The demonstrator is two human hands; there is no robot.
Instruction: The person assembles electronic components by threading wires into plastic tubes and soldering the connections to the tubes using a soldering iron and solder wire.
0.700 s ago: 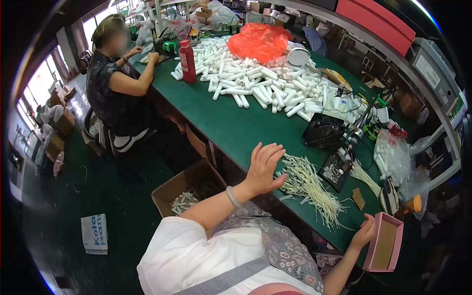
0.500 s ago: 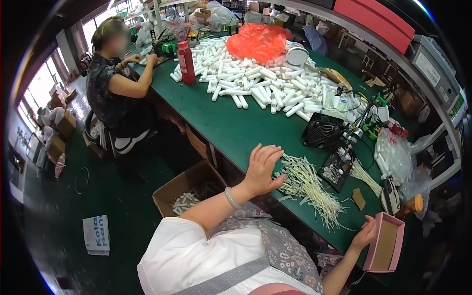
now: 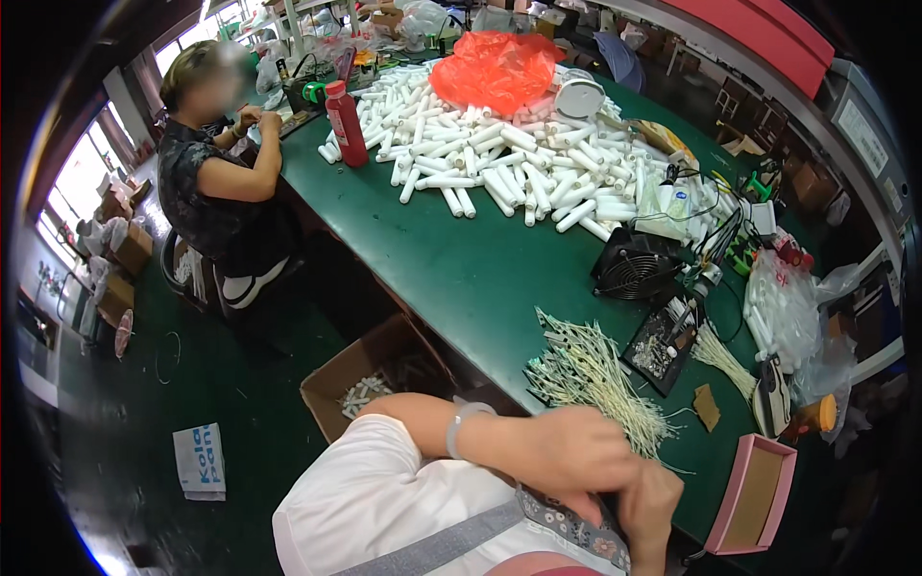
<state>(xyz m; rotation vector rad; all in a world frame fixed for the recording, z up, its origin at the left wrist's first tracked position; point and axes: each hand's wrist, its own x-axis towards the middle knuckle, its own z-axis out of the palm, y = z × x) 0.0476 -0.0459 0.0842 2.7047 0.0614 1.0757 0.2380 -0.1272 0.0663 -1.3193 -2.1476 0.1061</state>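
My two hands meet in front of my apron at the table's near edge. My left hand, with a pale bangle on its wrist, is bent inward with curled fingers. Its fingertips lie against my right hand, which is also closed. Whatever they hold, if anything, is hidden. Just beyond them lies a loose bundle of thin cream-coloured wires on the green table. To the right of my hands stands a shallow pink box with a brown inside.
A large heap of white tubes lies under a red plastic bag, beside a red bottle. A black fan and a black tray stand rightward. A cardboard box sits below the edge. A co-worker sits left.
My left hand has moved right and down from beside the wires, its spread fingers now curled. My right hand has left the pink box's side and come in to meet it.
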